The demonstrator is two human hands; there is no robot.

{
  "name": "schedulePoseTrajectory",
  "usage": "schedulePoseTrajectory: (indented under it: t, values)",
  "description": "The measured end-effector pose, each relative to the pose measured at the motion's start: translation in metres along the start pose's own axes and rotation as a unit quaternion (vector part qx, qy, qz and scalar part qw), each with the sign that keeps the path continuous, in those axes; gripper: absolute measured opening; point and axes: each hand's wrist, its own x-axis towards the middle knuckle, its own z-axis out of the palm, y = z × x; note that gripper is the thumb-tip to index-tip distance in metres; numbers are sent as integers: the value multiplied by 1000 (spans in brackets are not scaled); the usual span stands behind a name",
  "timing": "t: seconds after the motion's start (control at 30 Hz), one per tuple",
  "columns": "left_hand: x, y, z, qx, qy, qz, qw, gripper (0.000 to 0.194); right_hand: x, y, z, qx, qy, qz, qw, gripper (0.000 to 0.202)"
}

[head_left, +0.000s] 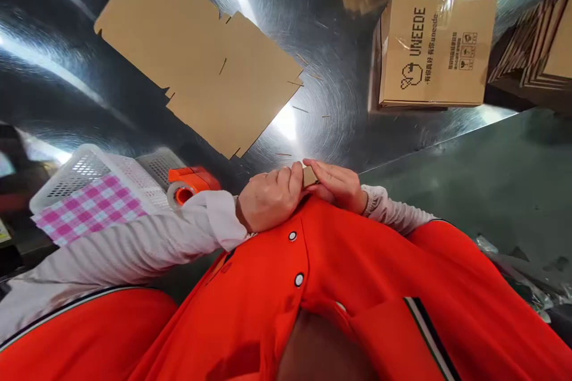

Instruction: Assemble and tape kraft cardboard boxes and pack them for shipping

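My two hands meet low over the table's near edge, close to the red jacket I wear. A small piece of brown cardboard [309,176] shows between them, mostly covered by fingers. My left hand [272,195] is closed, its fingers curled against the piece's left side. From the other side, my right hand [339,186] closes on the same piece, thumb and fingers bent around it. Just beyond lies a flat, unfolded cardboard box blank [201,53] with slots and tabs along its edges.
A printed carton [438,50] stands at the right on the metal table [313,30]. Stacked cardboard [558,41] is at far right. Left of my hands are an orange tape dispenser [193,181] and a white plastic basket [74,172] with a pink checked cloth [96,205].
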Motion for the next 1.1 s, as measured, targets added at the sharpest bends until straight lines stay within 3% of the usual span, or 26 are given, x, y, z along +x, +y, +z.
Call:
schedulePoseTrajectory:
  t: [0.07, 0.13, 0.27, 0.4, 0.53, 0.67, 0.77, 0.83, 0.9, 0.97, 1.1]
  values:
    - [-2, 0, 0, 14, 25, 16, 999, 44, 8, 7, -13, 44, -39, -28, 998, 46]
    - [-2, 2, -1, 1, 12, 23, 1000, 47, 19, 18, -26, 117, -101, -42, 987, 45]
    - [1, 9, -2, 15, -4, 3, 1000, 47, 44, 41, -42, 226, -202, -16, 953, 51]
    - [-1, 19, -3, 53, 3, 10, 999, 43, 63, 46, -41, 246, -255, -36, 934, 53]
    - [-7, 23, -3, 56, -2, 16, 998, 39, 65, 41, -39, 231, -270, -79, 931, 55]
    - [10, 10, -1, -1, -118, -42, 992, 43, 65, 45, -36, 167, -251, -75, 951, 60]
    - [33, -11, 1, -53, -204, -114, 971, 47, 74, 53, -33, 82, -199, -67, 974, 65]
    - [36, -31, -1, -92, -231, -146, 957, 62, 82, 60, -33, 51, -200, -91, 974, 62]
    - [22, -54, -5, -118, -248, -185, 943, 90, 88, 65, -35, 44, -204, -103, 972, 55]
    - [-13, -80, -11, -116, -254, -240, 930, 109, 92, 71, -37, 61, -194, -78, 976, 50]
    - [-108, -130, -19, -129, -203, -303, 922, 109, 94, 81, -38, 139, -177, 3, 974, 57]
